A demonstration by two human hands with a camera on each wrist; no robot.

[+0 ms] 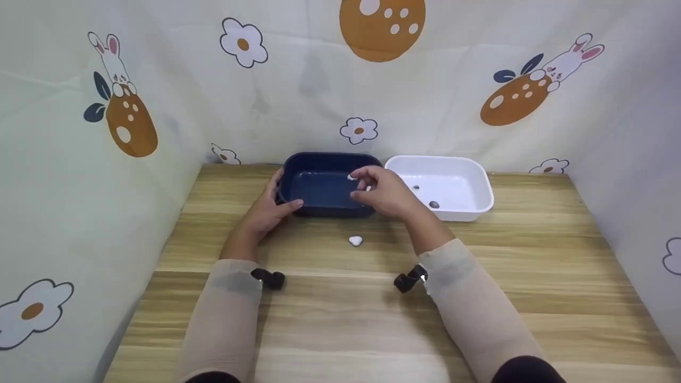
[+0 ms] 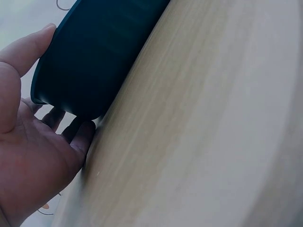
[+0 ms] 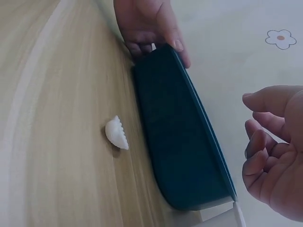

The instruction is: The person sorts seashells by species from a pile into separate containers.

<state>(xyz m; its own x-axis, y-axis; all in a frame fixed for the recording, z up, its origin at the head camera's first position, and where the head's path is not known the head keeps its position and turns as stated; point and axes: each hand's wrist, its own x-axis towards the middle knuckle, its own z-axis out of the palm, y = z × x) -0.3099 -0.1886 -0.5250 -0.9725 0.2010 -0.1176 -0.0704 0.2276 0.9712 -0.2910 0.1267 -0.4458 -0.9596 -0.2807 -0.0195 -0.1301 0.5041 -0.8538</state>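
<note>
My left hand (image 1: 266, 207) grips the left end of a dark blue rectangular basin (image 1: 330, 211). In the left wrist view its thumb (image 2: 35, 47) lies against the rim, with the other fingers round the end. Over the basin's right side is my right hand (image 1: 385, 191), its fingers loosely bent and the thumb apart from them; the right wrist view shows nothing between them. Small white bits (image 1: 352, 177) show beside these fingertips; whether they touch the hand I cannot tell. A white shell-like piece with a ridged edge (image 3: 115, 133) lies on the table before the basin.
A white basin (image 1: 463, 215) stands close against the blue one's right end. Inside it are a small dark piece (image 1: 434, 204) and a smaller one (image 1: 416, 187). Behind both basins hangs a patterned cloth (image 1: 298, 106). The table (image 1: 330, 319) is wood-grained.
</note>
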